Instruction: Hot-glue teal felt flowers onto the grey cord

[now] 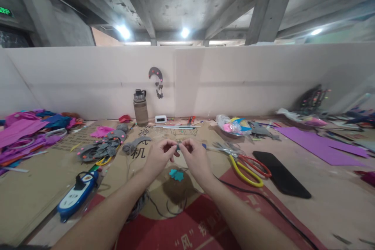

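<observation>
My left hand [163,156] and my right hand [193,156] meet in the middle, fingertips close together. Both pinch a small dark teal piece [178,147], mostly covered by the fingers, so its exact shape is hidden. Just below them, bright teal cut-outs with pointed, star-like edges [176,174] lie on the cardboard. Grey yarn [140,205] lies in a bundle by my left forearm, and a loose strand curls under the hands. Left of the hands is a grey crescent-shaped piece [140,141] with a small coil of yarn.
Scissors with yellow and red handles [247,168] and a black phone [281,174] lie at right. A blue-and-white tool with a cord [78,194] is at left, near grey felt pieces [102,146]. A bottle [141,109] stands at the back by a small clock [160,119].
</observation>
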### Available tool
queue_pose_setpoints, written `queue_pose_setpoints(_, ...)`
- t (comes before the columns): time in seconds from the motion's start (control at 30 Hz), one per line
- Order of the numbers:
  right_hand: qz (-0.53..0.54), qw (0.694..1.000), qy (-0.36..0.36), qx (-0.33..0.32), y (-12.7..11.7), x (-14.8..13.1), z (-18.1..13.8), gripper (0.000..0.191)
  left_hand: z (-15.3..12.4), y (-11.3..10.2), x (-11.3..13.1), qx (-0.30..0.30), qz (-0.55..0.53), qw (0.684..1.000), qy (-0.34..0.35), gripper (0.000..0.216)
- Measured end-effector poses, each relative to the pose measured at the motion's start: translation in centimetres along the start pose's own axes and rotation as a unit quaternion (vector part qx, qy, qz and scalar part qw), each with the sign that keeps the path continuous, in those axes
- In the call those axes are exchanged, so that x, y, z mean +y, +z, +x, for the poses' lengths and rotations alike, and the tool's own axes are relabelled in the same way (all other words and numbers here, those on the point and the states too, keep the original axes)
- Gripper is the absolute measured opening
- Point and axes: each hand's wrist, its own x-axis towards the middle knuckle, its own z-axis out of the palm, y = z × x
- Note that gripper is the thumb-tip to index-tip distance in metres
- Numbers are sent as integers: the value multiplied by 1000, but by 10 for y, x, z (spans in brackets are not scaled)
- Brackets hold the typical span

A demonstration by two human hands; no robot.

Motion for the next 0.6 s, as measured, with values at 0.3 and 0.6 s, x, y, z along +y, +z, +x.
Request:
queue_pose_setpoints(0.3,-21,1000,-8,-5,-2,-3,-1,18,-3,0,0,-4,-10,1000,16,12)
queue_pose_setpoints(0.6,-15,999,-30,-2,2,1,-2,18,-4,2,5,12,-1,1000,-7,17)
